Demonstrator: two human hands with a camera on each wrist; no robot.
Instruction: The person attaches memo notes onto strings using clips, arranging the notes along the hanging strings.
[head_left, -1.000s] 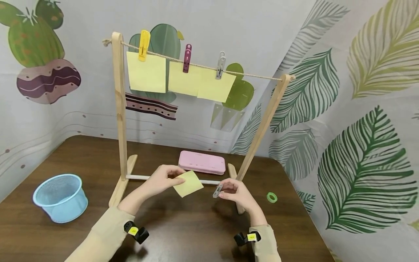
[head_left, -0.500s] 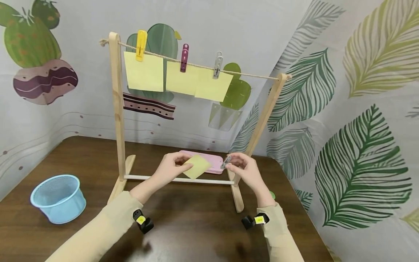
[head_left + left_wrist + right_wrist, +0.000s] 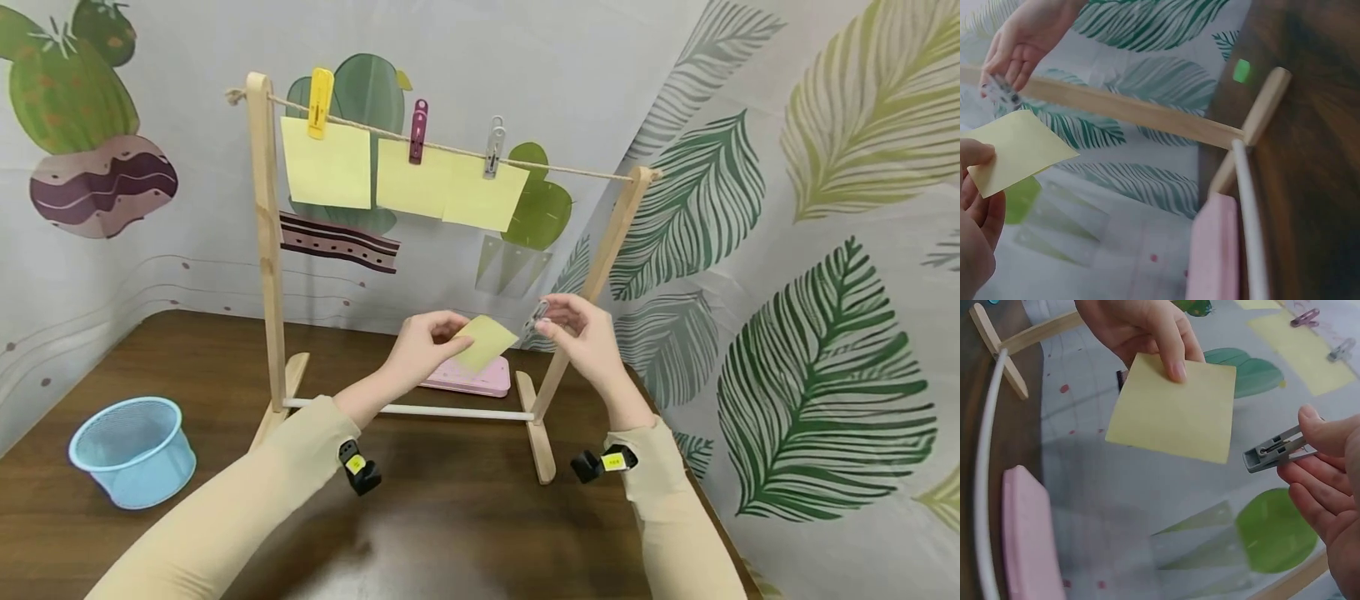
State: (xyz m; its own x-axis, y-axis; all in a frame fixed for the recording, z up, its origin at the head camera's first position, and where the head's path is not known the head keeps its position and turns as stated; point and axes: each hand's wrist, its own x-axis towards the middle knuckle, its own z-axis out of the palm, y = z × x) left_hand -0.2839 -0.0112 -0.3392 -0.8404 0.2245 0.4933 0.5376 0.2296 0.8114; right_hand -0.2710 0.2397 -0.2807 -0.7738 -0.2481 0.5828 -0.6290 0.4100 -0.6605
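Note:
Between thumb and fingers my left hand (image 3: 427, 350) pinches a yellow sticky note (image 3: 489, 342), held up in front of the wooden frame. To its right, my right hand (image 3: 588, 342) pinches a grey clothespin (image 3: 1272, 450) by one end. The note and this clothespin are apart, as the right wrist view shows. Above them runs a string (image 3: 577, 171) with three yellow notes hanging from it. A yellow clothespin (image 3: 320, 104) holds the left note (image 3: 327, 167), a maroon clothespin (image 3: 418, 133) the middle note (image 3: 408, 179), and a grey clothespin (image 3: 495, 150) the right note (image 3: 486, 196).
The frame's left post (image 3: 266, 242) and right post (image 3: 600, 275) stand on wooden feet, joined low down by a white rod (image 3: 450, 412). Behind the rod lies a pink case (image 3: 480, 382). A blue mesh basket (image 3: 142, 475) stands at the left of the brown table (image 3: 420, 533).
Both hands have risen and moved rightward and away, carrying the note and the clothespin toward the string's right part. The view has shifted slightly. The hanging notes stay in place.

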